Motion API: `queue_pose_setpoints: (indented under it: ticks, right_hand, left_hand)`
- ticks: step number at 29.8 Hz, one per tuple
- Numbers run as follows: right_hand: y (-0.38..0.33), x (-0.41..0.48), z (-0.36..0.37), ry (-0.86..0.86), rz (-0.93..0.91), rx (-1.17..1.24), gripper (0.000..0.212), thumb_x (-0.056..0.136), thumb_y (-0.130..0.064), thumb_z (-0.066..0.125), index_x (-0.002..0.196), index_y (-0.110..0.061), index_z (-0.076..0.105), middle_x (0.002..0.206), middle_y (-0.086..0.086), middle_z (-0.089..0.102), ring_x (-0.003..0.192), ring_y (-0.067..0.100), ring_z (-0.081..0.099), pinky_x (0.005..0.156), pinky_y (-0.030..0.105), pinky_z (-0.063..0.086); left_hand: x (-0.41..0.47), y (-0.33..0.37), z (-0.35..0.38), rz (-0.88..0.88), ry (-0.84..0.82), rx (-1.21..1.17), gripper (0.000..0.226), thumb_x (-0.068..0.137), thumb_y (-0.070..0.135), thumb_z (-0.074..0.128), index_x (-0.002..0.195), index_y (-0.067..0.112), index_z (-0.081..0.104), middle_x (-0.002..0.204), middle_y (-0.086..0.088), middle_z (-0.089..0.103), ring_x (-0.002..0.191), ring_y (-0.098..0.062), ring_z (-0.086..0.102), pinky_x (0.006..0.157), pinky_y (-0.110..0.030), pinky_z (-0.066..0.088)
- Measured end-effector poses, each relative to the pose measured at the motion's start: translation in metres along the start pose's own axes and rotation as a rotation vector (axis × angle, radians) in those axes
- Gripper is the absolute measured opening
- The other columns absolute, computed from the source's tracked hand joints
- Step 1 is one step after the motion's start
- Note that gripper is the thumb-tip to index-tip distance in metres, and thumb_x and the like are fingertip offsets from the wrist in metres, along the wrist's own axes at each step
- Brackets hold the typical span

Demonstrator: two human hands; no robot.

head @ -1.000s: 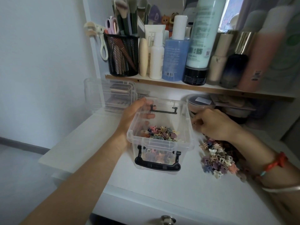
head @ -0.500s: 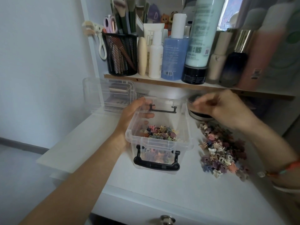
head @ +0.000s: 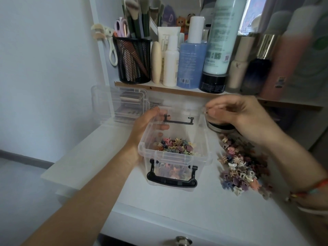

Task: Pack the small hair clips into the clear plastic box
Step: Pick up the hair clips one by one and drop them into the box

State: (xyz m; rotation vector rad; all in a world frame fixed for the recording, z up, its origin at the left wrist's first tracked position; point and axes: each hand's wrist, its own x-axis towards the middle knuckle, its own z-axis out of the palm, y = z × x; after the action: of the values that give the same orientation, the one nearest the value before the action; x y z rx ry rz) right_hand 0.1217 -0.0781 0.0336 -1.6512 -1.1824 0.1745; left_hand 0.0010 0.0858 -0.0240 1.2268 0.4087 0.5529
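Clear plastic box (head: 174, 155) (lidless) holds pastel clips (head: 174, 146).

Home vanity: makeup brushes (head: 134, 20), cosmetic bottles (head: 190, 66) on shelf (head: 177, 89).

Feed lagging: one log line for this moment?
left hand steadies clear box | right hand pinches clip above box edge | loose clips remain on desk

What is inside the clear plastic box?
The clear plastic box holds a shallow heap of small hair clips. The left hand covers its far-left corner.
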Motion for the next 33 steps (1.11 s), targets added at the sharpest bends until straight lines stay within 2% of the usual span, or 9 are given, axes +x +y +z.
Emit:
queue_pose_setpoints:
  ticks: [3,6,9,13,21,24,27,30,33]
  right_hand:
    - [-0.004,0.001,-0.004,-0.043,0.011,-0.017,0.019,0.079,-0.007,0.065,0.081,-0.026,0.066,0.067,-0.015,0.069,0.064,0.000,0.057,0.066,0.005,0.045]
    - [0.014,0.003,-0.014,0.053,0.111,-0.362,0.010,0.081,-0.013,0.064,0.082,-0.020,0.071,0.086,0.002,0.071,0.072,0.002,0.060,0.071,0.013,0.044]
    - [0.033,0.001,-0.016,-0.040,0.165,-0.733,0.015,0.083,-0.013,0.061,0.089,-0.014,0.074,0.102,0.005,0.072,0.098,0.020,0.064,0.086,0.025,0.045]
    - [0.044,0.000,-0.011,-0.199,0.196,-0.883,0.020,0.083,-0.011,0.054,0.085,-0.015,0.074,0.099,0.006,0.072,0.096,0.025,0.064,0.088,0.036,0.049]
    - [0.047,0.004,-0.006,-0.065,0.147,-0.804,0.021,0.079,-0.005,0.058,0.082,-0.019,0.073,0.096,0.001,0.072,0.094,0.018,0.064,0.088,0.028,0.049]
    - [0.026,0.005,-0.006,0.187,0.072,-0.249,0.011,0.080,-0.006,0.065,0.082,-0.015,0.071,0.071,-0.013,0.068,0.066,-0.006,0.058,0.073,0.012,0.046]
    - [0.000,0.000,-0.006,0.086,-0.019,0.141,0.009,0.071,-0.016,0.068,0.078,-0.020,0.068,0.057,-0.018,0.067,0.058,-0.003,0.059,0.061,0.009,0.048]
    - [0.002,0.001,-0.015,0.038,0.065,0.025,0.004,0.074,-0.019,0.067,0.077,-0.019,0.070,0.063,-0.014,0.067,0.057,-0.005,0.058,0.060,0.006,0.045]
    - [0.026,0.001,-0.025,-0.003,0.207,-0.542,0.011,0.081,-0.015,0.065,0.088,-0.014,0.074,0.085,0.000,0.072,0.074,0.002,0.059,0.066,0.016,0.040]
  left_hand:
    - [0.002,-0.001,-0.002,-0.001,-0.002,0.004,0.022,0.083,0.038,0.054,0.082,0.016,0.061,0.083,-0.002,0.060,0.056,-0.005,0.059,0.059,-0.024,0.041]
    - [0.002,-0.002,-0.003,0.013,0.003,-0.013,0.023,0.084,0.036,0.054,0.085,0.015,0.062,0.083,-0.002,0.060,0.059,-0.007,0.059,0.060,-0.024,0.042]
    - [0.003,-0.001,-0.001,0.010,0.007,-0.014,0.023,0.087,0.034,0.051,0.086,0.014,0.061,0.083,-0.002,0.061,0.058,-0.006,0.060,0.058,-0.023,0.043]
    - [0.005,0.004,0.006,-0.033,-0.017,0.030,0.023,0.087,0.033,0.051,0.091,0.013,0.061,0.082,0.000,0.060,0.054,-0.004,0.059,0.044,-0.017,0.042]
    - [0.013,-0.003,0.014,-0.017,-0.020,0.019,0.025,0.078,0.038,0.057,0.086,0.015,0.064,0.087,0.001,0.063,0.071,-0.011,0.060,0.064,-0.027,0.042]
    - [0.014,-0.006,0.013,-0.010,-0.025,-0.009,0.027,0.071,0.039,0.064,0.084,0.016,0.065,0.084,0.000,0.065,0.071,-0.012,0.061,0.064,-0.028,0.043]
    - [0.015,-0.007,0.013,-0.004,-0.019,-0.005,0.030,0.074,0.044,0.054,0.084,0.017,0.064,0.082,0.001,0.064,0.067,-0.011,0.060,0.060,-0.026,0.044]
    - [0.014,-0.007,0.015,-0.004,-0.001,-0.020,0.026,0.085,0.038,0.049,0.084,0.016,0.064,0.081,0.001,0.063,0.069,-0.012,0.059,0.061,-0.026,0.043]
    - [0.014,-0.007,0.016,0.006,0.015,-0.034,0.027,0.084,0.039,0.050,0.084,0.017,0.065,0.081,0.001,0.063,0.072,-0.012,0.058,0.062,-0.026,0.042]
